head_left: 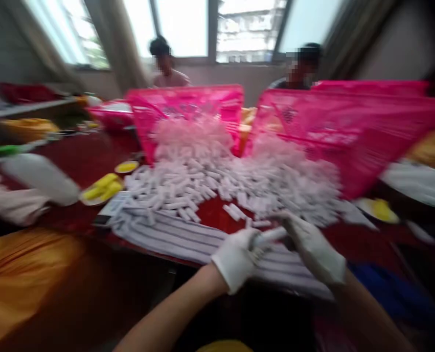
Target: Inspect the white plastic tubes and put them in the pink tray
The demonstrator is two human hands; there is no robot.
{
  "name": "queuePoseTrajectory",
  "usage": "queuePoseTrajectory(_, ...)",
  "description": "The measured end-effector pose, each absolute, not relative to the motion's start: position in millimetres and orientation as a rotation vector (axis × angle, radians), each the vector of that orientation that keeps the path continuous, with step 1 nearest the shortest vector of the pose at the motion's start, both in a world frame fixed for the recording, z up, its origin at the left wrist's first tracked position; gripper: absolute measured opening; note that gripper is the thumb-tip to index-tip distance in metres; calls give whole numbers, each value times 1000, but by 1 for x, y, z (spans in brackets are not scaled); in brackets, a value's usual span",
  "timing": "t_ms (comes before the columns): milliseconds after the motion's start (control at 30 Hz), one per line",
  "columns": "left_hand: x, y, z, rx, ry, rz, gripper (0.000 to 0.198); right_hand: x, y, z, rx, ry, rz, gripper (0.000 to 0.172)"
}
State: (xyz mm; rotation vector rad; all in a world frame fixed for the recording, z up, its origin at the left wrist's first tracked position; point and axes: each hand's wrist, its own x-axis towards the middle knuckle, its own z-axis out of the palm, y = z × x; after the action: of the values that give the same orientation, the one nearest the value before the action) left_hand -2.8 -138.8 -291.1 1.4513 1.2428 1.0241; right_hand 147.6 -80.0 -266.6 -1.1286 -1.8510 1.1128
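Note:
Both my hands wear whitish gloves and meet over a grey striped cloth (176, 239) at the front of the table. A white tube (270, 236) lies between them, blurred. My left hand (239, 254) has its fingers wrapped round the near end of it. At the other end, my right hand (310, 244) pinches the tube with its fingers. Just beyond the hands, a big heap of small white tubes (176, 190) spreads over the dark red table (215, 215). A few loose ones (235, 211) lie in front of the heap.
Pink plastic sheets (356, 122) stand behind the heap. Left are dishes with yellow pieces (103, 188) and a pale rounded object (41, 178); right is another yellow-filled dish (380, 209). Two people (169, 73) sit across the table. Orange fabric (26, 283) fills the lower left.

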Motion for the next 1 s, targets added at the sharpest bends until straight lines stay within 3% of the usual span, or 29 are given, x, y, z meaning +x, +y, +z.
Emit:
queuePoseTrajectory(67, 1, -127, -302, 1408, 1232, 1011, 33, 167, -89, -271, -1139, -1713, 1182, 54)
queuePoseTrajectory(200, 2, -119, -309, 1295, 1214, 996, 42, 167, -86, -274, -1092, -1376, 1079, 40)
queuePoseTrajectory(533, 12, -121, -315, 1643, 1553, 1250, 33, 170, -72, -279, -1102, -1350, 1241, 34)
queuePoseTrajectory(800, -8, -116, -296, 854, 629, 660, 47, 177, -69, -273, -987, -1415, 1225, 28)
queuePoseTrajectory(1000, -1, -115, -298, 1132, 1032, 969, 35, 179, -56, -288, -1007, -1412, 1208, 26)
